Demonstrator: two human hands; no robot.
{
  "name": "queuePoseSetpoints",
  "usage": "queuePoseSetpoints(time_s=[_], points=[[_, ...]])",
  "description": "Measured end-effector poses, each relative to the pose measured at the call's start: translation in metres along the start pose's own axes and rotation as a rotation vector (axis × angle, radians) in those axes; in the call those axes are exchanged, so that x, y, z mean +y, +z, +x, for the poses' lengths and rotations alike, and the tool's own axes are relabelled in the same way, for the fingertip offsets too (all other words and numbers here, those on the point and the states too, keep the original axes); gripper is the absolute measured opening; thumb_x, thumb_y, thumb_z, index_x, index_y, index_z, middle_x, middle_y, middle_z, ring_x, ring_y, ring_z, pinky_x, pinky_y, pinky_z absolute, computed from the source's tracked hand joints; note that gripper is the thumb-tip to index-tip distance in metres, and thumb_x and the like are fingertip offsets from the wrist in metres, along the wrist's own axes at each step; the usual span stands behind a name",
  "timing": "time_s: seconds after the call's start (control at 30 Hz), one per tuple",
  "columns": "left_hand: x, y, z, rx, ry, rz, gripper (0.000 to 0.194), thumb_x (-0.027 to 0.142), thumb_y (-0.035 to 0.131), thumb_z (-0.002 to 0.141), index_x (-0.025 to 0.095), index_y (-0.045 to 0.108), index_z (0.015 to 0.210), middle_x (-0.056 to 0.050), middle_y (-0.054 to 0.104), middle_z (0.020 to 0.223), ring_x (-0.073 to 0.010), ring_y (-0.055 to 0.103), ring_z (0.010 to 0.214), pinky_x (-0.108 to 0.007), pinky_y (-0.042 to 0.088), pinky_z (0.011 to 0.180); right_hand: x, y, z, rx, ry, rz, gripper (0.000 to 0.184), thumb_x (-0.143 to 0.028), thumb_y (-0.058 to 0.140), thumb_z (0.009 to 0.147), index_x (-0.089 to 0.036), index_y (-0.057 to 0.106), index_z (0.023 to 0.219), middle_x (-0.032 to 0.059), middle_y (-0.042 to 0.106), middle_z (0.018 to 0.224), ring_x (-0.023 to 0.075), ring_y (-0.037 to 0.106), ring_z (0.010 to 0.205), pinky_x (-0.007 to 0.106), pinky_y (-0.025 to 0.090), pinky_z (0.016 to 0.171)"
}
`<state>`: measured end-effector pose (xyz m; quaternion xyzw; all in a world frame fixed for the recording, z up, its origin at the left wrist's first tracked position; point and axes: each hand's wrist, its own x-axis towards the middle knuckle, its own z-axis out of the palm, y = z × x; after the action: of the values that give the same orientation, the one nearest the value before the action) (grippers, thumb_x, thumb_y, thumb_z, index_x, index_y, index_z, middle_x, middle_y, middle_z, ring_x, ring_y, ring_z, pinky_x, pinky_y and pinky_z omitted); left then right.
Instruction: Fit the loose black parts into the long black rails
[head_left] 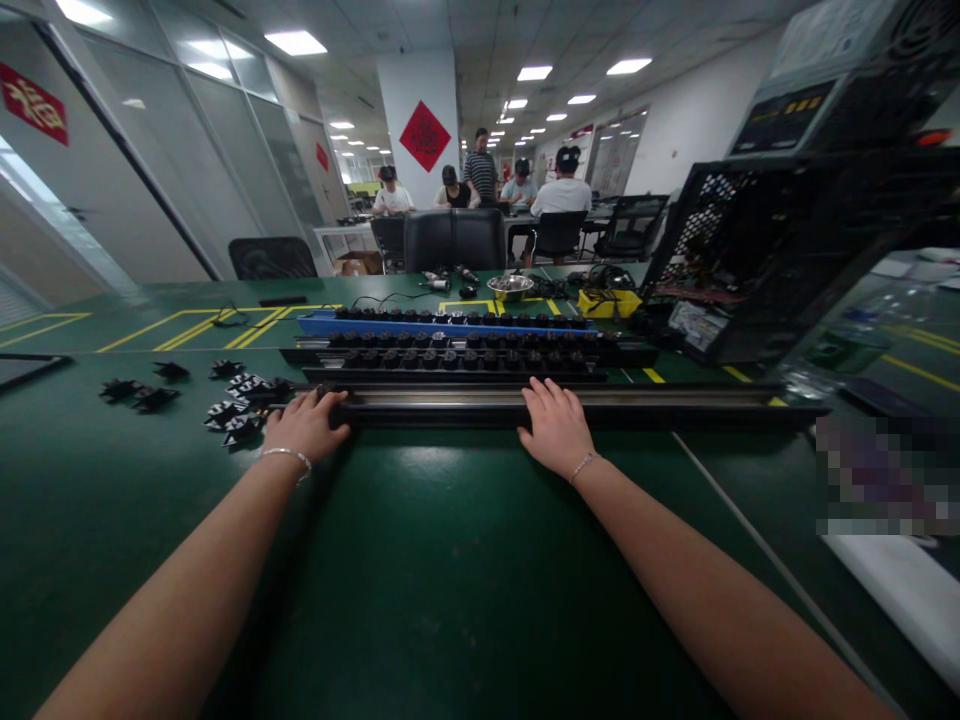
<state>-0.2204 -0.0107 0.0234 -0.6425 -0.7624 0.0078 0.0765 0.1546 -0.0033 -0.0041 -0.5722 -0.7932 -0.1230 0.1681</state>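
A long black rail [450, 397] with a pale metallic channel lies crosswise on the green table in front of me. My left hand [304, 425] is closed over its left end, thumb on the near side; a small dark part shows by the index finger, its kind unclear. My right hand [556, 425] grips the rail near its middle, fingers over the top and thumb at the near edge. Left of my left hand lie several black-and-white star-shaped pieces [238, 408] and plain black ones [155, 398].
Behind the rail stand black strips with rows of round black pieces [465, 357] and a blue strip [315, 324]. Farther back are a metal bowl [510, 285] and a yellow tray [609, 303]. An open computer case [750, 250] rises at right. Several people sit or stand beyond.
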Motion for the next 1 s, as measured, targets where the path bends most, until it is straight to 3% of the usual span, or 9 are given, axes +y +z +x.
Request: queuePoseSetpoints(time_s=[1.0], points=[[-0.036, -0.001, 0.007, -0.074, -0.060, 0.002, 0.059, 0.050, 0.040, 0.083, 0.029, 0.033, 0.138, -0.009, 0.033, 0.147, -0.0328, 0.024, 0.135, -0.059, 0.028, 0.101, 0.001, 0.001, 0.000, 0.000, -0.002, -0.007, 0.057, -0.032, 0.052, 0.079, -0.011, 0.047, 0.131, 0.0113, 0.040, 0.144, 0.0293, 0.031, 0.132, 0.046, 0.023, 0.108]])
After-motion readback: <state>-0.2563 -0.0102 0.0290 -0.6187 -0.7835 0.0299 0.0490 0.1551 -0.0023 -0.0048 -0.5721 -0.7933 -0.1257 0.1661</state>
